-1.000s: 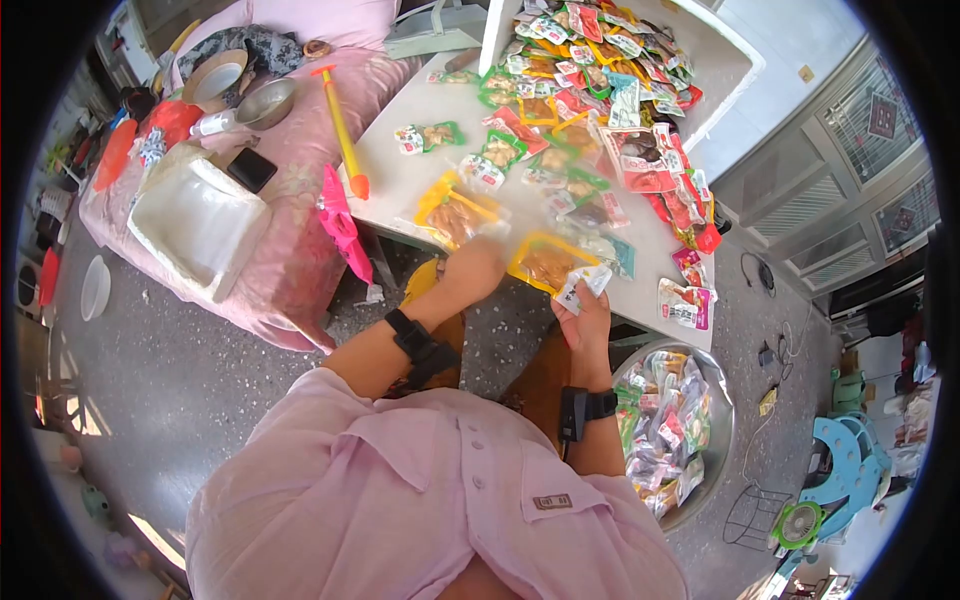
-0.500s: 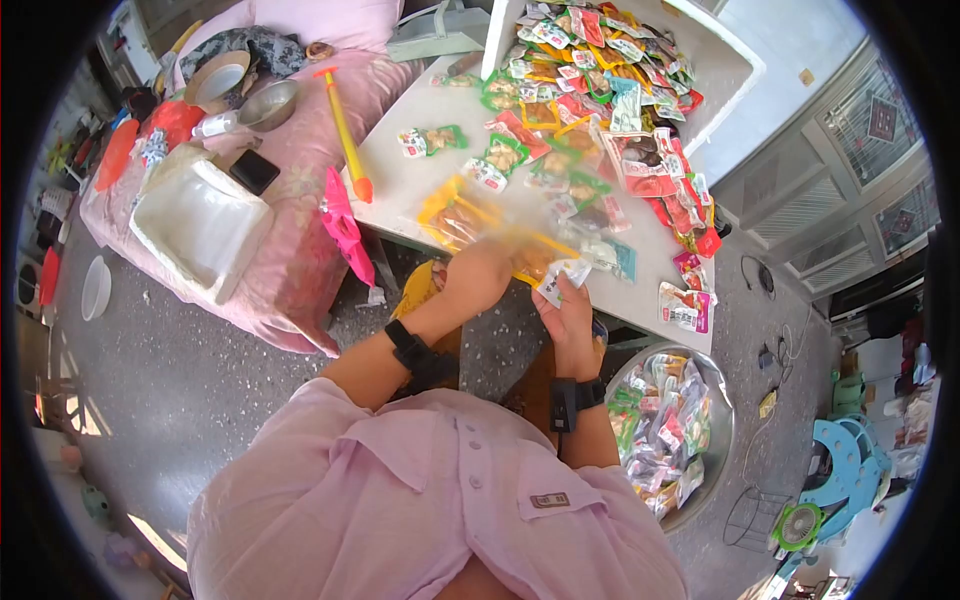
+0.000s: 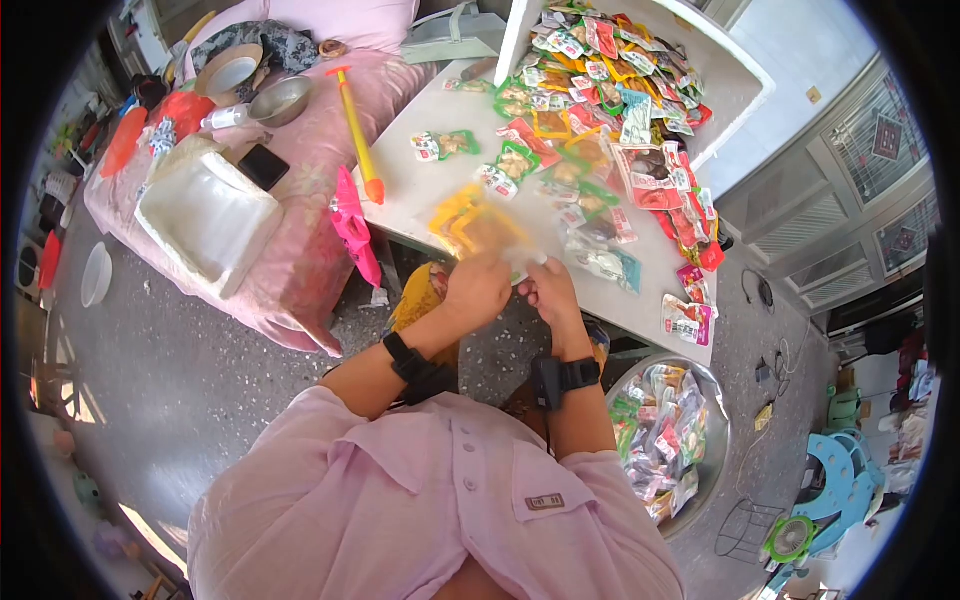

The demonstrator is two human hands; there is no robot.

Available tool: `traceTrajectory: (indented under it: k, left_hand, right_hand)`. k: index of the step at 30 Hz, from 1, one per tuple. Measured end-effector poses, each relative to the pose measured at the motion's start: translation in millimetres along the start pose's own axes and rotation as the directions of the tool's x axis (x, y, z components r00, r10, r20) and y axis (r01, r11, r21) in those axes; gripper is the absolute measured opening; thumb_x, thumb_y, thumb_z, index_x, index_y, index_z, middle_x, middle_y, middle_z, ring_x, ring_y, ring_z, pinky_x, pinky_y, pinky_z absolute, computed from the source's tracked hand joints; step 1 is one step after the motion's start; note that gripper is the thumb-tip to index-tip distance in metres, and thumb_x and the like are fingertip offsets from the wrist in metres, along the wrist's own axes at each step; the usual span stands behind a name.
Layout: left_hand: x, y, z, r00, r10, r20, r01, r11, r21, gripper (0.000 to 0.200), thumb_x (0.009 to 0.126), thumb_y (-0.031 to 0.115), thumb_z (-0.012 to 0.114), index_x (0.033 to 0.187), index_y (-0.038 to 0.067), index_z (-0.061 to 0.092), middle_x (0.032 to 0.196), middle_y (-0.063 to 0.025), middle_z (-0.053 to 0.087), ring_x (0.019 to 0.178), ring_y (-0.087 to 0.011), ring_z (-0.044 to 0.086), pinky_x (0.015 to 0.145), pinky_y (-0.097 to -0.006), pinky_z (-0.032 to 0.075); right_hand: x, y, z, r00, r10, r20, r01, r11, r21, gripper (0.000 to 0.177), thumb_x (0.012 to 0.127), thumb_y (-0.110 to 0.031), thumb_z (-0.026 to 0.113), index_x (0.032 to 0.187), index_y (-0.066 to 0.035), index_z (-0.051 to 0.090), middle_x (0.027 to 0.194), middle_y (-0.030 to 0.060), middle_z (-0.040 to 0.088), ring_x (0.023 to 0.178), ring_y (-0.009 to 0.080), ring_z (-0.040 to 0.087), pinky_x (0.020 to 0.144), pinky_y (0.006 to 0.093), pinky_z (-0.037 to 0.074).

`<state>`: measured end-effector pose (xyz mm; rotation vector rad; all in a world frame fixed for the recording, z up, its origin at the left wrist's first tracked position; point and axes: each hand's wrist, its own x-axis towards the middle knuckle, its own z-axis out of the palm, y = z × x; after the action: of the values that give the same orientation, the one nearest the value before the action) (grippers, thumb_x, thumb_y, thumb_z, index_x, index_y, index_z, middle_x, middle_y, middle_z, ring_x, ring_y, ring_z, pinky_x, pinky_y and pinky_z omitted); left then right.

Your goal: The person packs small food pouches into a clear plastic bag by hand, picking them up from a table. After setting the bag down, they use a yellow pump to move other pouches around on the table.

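Observation:
My left hand (image 3: 478, 288) is closed at the near edge of the white table (image 3: 405, 190), its fingers pressed on blurred yellow packets (image 3: 480, 232). Close beside it, my right hand (image 3: 550, 290) is closed with its fingertips at a small whitish corner of packaging. Motion blur hides exactly how the packets are gripped. Just beyond lie a green-edged packet (image 3: 508, 165) and a clear and teal packet (image 3: 608, 265). Farther back, a large pile of colourful packets (image 3: 600, 60) spills from a white foam box (image 3: 735, 90).
A metal basin (image 3: 722, 440) full of packets stands on the floor at the right. Left of the table, a pink-covered bed (image 3: 300, 240) holds a foam lid (image 3: 205, 215), a phone (image 3: 263, 167) and bowls. A yellow inflator (image 3: 355, 140) lies across the table's left edge.
The yellow-edged packet between my hands has moved left onto the other yellow ones. My right hand has come up and left, nearer to my left hand. The view has shifted slightly.

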<state>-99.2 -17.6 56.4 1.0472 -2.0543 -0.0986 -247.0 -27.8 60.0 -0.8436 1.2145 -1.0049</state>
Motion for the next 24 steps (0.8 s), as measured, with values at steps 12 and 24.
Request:
traceTrajectory:
  k: [12, 24]
  left_hand:
    - [-5.3, 0.6, -10.8, 1.000, 0.003, -0.009, -0.003, 1.000, 0.029, 0.020, 0.060, 0.012, 0.059, 0.079, 0.007, 0.053, 0.083, -0.0097, 0.050, 0.079, -0.0257, 0.050, 0.067, -0.0371, 0.040]
    - [-22.4, -32.7, -17.4, 0.979, 0.201, -0.017, -0.198, 0.974, 0.108, 0.028, 0.058, 0.005, 0.059, 0.085, 0.007, 0.053, 0.100, -0.0098, 0.047, 0.099, -0.0288, 0.043, 0.084, -0.0426, 0.033]
  right_hand:
    - [24.7, 16.1, 29.1, 0.985, -0.167, -0.032, 0.165, 0.895, 0.413, 0.006, 0.077, -0.004, 0.046, 0.073, -0.004, 0.049, 0.065, 0.0054, 0.052, 0.051, 0.0120, 0.050, 0.040, 0.0210, 0.038]
    - [10.7, 26.3, -23.1, 0.909, -0.375, -0.181, 0.307, 0.897, -0.320, 0.030, 0.071, -0.007, 0.055, 0.099, 0.000, 0.047, 0.090, 0.0113, 0.054, 0.081, 0.0219, 0.054, 0.068, 0.0293, 0.045]
